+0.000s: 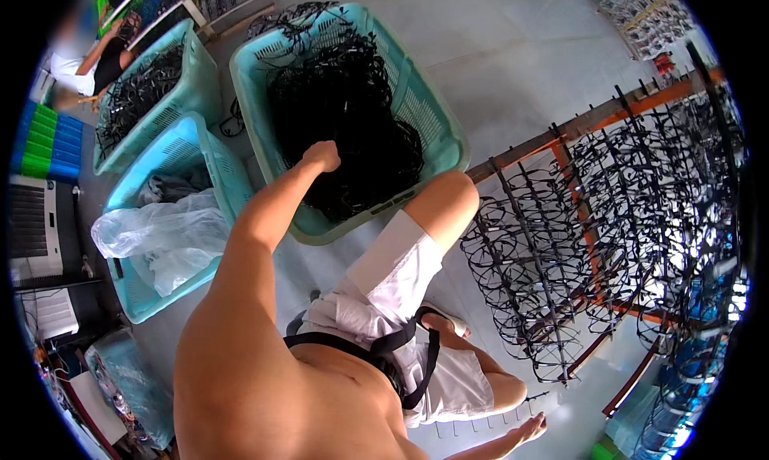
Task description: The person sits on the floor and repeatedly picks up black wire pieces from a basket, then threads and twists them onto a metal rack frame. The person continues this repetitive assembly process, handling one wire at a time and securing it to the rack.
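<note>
My left hand (323,155) is closed over the heap of thin, black looped frames (344,115), which look like eyeglass frames. Those frames fill a large teal plastic basket (436,123) before my knees. Whatever the left fingers hold is lost against the black heap. Low on the right, my right hand (529,430) has its fingers drawn together beside a thin rod with small pegs (489,422). At this size I cannot make out anything between the right fingers.
To the right stands an orange-brown metal rack (589,115) with rows of hanging black frames (533,260). A second teal basket (136,296) holds clear plastic bags (172,236). Behind it, another basket (204,79) contains black pieces. A person (88,67) sits at the far left.
</note>
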### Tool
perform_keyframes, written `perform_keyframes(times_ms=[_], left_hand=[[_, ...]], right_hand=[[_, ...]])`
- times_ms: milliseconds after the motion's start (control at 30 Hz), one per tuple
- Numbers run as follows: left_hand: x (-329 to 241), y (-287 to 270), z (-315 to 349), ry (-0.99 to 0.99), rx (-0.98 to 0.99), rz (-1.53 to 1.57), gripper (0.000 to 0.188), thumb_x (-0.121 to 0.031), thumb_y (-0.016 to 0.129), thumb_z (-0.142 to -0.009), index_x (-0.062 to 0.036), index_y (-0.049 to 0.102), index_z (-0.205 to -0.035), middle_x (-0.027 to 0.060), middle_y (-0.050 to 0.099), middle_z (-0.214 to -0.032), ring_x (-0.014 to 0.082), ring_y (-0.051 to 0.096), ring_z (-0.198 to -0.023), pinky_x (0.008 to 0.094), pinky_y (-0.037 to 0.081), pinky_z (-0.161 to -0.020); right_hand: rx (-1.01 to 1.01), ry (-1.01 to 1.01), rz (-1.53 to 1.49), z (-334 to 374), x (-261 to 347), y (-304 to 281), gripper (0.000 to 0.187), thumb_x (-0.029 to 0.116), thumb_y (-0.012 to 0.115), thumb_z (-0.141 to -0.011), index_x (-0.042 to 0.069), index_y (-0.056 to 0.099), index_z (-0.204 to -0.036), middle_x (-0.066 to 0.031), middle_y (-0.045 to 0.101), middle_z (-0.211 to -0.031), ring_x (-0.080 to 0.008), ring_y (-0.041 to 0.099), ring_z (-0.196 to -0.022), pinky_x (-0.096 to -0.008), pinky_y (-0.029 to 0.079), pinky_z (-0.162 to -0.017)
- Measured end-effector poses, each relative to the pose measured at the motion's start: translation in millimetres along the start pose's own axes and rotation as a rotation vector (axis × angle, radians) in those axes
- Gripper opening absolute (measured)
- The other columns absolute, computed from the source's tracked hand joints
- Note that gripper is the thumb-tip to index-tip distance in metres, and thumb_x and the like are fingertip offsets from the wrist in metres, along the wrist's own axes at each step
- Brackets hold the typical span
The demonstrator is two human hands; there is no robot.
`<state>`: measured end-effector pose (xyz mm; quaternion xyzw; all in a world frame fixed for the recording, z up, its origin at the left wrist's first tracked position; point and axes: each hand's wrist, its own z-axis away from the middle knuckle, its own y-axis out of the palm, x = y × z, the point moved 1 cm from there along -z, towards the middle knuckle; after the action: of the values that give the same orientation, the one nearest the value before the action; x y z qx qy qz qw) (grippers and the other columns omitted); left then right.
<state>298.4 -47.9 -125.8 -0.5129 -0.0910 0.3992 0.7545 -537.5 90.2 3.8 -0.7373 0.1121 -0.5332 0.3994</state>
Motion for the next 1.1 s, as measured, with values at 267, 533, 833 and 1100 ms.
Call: perform_keyframes(times_ms=[267,533,833,1100], left_hand=[[-62.9,31.7,-21.9,0.366,-0.225,0.486,0.023,-0.019,0.053,-0.081,-0.0037,0.063,-0.096,0.0193,0.065,-0.095,0.0369,0.061,-0.093,0.0455,0.049,-0.080],[-9.4,22.0,-40.4,0.152,-0.033,0.018,0.028,-0.020,0.054,-0.081,-0.0038,0.061,-0.104,0.0204,0.061,-0.103,0.0382,0.059,-0.097,0.0484,0.048,-0.081],[42.1,9.4,-35.2,0.021,0.064,-0.059,0.036,-0.013,0.051,-0.081,-0.0040,0.056,-0.116,0.0210,0.055,-0.118,0.0382,0.055,-0.107,0.0461,0.048,-0.087],[11.3,28.0,-12.2,0.077,0.400,-0.468,0.034,-0.017,0.055,-0.076,-0.0065,0.068,-0.105,0.0147,0.065,-0.109,0.0289,0.063,-0.100,0.0430,0.051,-0.080]], right_hand=[[0.512,-0.466,0.011,100.1,280.6,98.7,0.031,0.023,0.052,-0.090,-0.001,0.055,-0.110,-0.0120,0.059,-0.097,-0.0213,0.057,-0.085,-0.0323,0.046,-0.074],[0.694,-1.050,0.498,177.3,375.9,286.4,0.044,0.040,0.045,-0.093,0.005,0.050,-0.120,-0.0191,0.050,-0.119,-0.0360,0.048,-0.112,-0.0439,0.038,-0.094],[1.300,-0.607,0.467,180.8,320.0,310.0,0.078,0.040,0.050,-0.084,-0.002,0.021,-0.143,-0.0213,0.029,-0.145,-0.0330,0.031,-0.133,-0.0421,0.030,-0.104],[0.960,-0.789,0.665,218.9,296.0,317.7,0.069,0.022,0.046,-0.080,-0.005,0.023,-0.140,-0.0250,0.036,-0.137,-0.0399,0.028,-0.130,-0.0455,0.025,-0.108]])
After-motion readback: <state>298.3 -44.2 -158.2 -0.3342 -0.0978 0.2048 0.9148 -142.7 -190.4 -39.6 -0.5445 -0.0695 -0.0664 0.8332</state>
